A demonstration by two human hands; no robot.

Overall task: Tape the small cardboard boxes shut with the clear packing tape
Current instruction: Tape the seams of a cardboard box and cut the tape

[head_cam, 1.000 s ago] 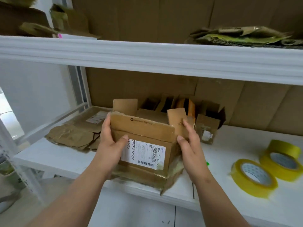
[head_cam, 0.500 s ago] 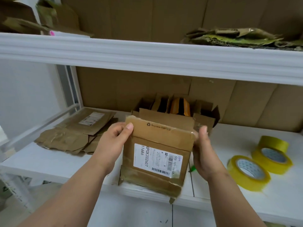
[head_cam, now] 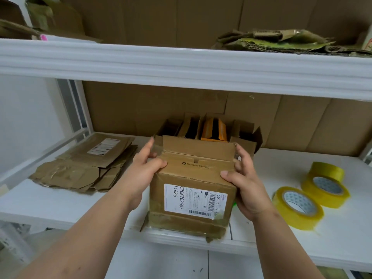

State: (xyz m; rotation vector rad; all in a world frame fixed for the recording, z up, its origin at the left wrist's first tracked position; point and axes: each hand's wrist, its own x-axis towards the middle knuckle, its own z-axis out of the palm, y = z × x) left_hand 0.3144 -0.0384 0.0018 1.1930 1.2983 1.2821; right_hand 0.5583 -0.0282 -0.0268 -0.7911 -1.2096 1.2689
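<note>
A small brown cardboard box [head_cam: 193, 178] with a white shipping label on its front stands near the front edge of the white shelf [head_cam: 60, 206]. My left hand [head_cam: 141, 174] grips its upper left corner, thumb on the near top flap. My right hand [head_cam: 243, 182] holds the upper right corner, thumb on the same flap. The near flap lies folded down; the far flap still stands up. Two rolls of yellowish clear tape [head_cam: 298, 207] [head_cam: 326, 186] lie on the shelf to the right, untouched.
Flattened cardboard boxes [head_cam: 84, 164] lie on the shelf to the left. Several open boxes [head_cam: 211, 129] stand behind the held one against a cardboard back wall. An upper shelf [head_cam: 181, 65] overhangs, carrying crumpled cardboard [head_cam: 281, 41].
The box has been stood upright on the shelf and its near top flap folded down. Both hands shifted to the top corners.
</note>
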